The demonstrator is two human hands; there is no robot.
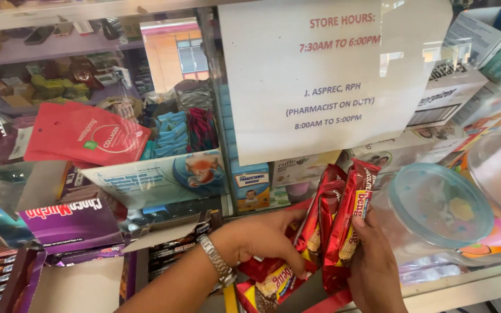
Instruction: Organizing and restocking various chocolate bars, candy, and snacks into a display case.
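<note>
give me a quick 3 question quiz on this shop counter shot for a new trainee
1. True or false: the left hand wears a metal wristwatch.
2. Which hand holds the upright red snack packets from below? A) left hand B) right hand C) neither
3. What colour is the lid of the clear plastic jar to the right of the packets?

Key
1. True: the wristwatch sits on the left wrist.
2. B: the right hand grips the upright red snack packets, while the left hand presses on more red packets in the red box below.
3. Light blue, see-through.
</note>
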